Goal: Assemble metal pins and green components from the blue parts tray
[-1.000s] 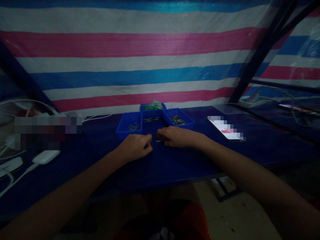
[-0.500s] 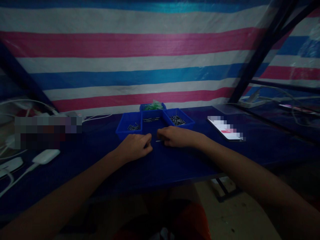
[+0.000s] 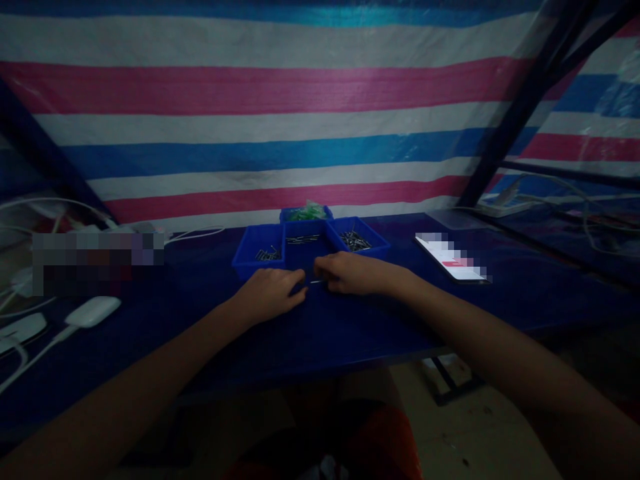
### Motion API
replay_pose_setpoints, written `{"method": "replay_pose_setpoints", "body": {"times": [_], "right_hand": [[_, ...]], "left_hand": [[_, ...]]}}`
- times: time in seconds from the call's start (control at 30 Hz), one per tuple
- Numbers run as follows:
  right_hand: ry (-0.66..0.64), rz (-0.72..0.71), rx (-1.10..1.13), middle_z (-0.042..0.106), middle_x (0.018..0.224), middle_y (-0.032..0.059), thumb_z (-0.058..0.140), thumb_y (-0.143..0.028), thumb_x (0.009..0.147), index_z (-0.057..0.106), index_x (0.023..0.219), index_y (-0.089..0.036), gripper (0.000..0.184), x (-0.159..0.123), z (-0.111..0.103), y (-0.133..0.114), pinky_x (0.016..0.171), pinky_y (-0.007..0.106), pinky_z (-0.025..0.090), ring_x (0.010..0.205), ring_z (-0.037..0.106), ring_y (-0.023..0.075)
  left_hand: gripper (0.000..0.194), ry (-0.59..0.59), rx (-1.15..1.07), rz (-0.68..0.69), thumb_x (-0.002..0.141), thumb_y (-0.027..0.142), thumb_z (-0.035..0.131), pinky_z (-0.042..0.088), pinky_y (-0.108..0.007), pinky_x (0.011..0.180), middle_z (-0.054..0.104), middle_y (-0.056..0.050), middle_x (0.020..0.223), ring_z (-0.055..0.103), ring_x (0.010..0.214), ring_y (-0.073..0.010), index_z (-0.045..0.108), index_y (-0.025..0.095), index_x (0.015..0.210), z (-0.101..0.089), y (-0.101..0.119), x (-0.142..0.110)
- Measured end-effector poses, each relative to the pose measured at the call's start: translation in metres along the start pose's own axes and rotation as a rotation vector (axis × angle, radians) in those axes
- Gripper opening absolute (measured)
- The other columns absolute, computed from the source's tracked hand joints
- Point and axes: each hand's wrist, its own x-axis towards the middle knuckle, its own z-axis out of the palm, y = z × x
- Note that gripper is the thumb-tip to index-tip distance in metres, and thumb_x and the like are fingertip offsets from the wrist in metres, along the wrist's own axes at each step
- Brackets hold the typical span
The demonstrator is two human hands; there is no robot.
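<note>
Your R hand [image 3: 340, 272] pinches 1 rod [image 3: 316, 282]; can't tell L hand's [image 3: 267, 291] grip. Loose rods [image 3: 269, 254] fill pt. of L bin [image 3: 244, 241], 11 o'clock.

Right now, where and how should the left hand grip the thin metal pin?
Best by the exposed end of the pin, I think, coming from the left, thumb and fingertip pinching across it: it is slim and juts from the right hand toward the left hand.
</note>
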Motion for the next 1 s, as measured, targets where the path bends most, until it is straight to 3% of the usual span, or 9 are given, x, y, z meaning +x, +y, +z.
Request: {"method": "replay_pose_setpoints", "body": {"times": [0.83,1.0], "right_hand": [[0.011,-0.030,0.018,0.059,0.083,0.0054,0.049,-0.014,0.074,0.051,0.093,-0.015,0.019,-0.0004,-0.0026,-0.0060,0.064,0.024,0.037,0.072,0.052,0.0133],[-0.046,0.027,-0.049,0.058,0.074,0.0047,0.048,-0.017,0.075,0.053,0.082,-0.015,0.009,-0.0014,-0.0023,0.0006,0.058,0.024,0.035,0.063,0.049,0.0123]], "left_hand": [[0.026,0.015,-0.013,0.080,0.088,0.030,0.035,0.038,-0.024,0.054,0.061,-0.002,0.071,0.057,0.061,-0.0136,0.056,0.017,0.082,0.0015,-0.0008,0.0004],[0.024,0.014,0.023,0.048,0.088,0.029,0.033,0.036,-0.024,0.053,0.061,-0.001,0.072,0.057,0.062,-0.0141,0.054,0.018,0.085,0.0013,-0.0013,0.0001]]}}
